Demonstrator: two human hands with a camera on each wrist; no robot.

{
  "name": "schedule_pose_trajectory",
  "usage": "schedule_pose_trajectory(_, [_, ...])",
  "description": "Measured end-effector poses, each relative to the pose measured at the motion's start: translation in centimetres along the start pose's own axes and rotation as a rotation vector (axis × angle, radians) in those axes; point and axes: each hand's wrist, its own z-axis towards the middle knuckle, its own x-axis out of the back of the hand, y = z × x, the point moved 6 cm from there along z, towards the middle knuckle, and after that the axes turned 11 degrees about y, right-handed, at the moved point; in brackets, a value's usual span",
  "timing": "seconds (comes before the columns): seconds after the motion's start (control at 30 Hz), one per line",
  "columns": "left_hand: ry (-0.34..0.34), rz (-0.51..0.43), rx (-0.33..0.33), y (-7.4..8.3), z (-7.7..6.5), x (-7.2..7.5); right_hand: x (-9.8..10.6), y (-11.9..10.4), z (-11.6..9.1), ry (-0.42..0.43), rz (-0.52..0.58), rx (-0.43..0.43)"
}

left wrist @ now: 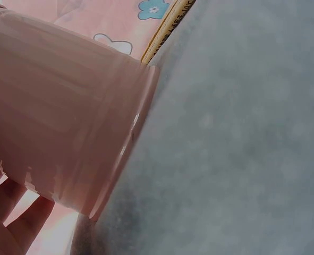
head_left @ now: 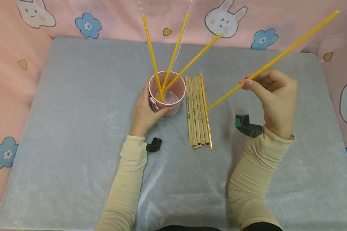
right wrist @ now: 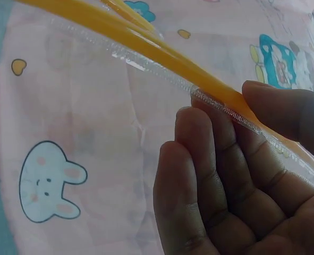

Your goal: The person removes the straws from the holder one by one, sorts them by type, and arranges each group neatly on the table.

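Observation:
My left hand (head_left: 143, 112) holds a pink cup (head_left: 174, 110) by its side, thumb near the rim and fingers around the far side. Three yellow straws (head_left: 175, 51) lean in the cup, fanned outward; clear wrapping shows at their upper ends. Right of the cup, my right hand (head_left: 277, 93) pinches another yellow straw (head_left: 298, 41) between thumb and fingers, tilted up to the right. The right wrist view shows clear film along this straw (right wrist: 162, 58). Its lower end appears over the row of tan paper packets (head_left: 196, 112) and one wrapped yellow straw (head_left: 204, 96) lying beside them.
Grey cloth (head_left: 75, 112) covers the table. Pink fabric with rabbits and flowers (head_left: 88, 25) surrounds it at the back and sides. A dark wrist device sits at each cuff, the left one (head_left: 154, 145) and the right one (head_left: 250, 128).

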Motion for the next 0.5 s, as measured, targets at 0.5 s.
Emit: schedule_pose_trajectory(0.5, [-0.001,0.004,-0.001,0.0,0.0,0.0,0.1,1.3,0.0,-0.133,-0.115,-0.150])
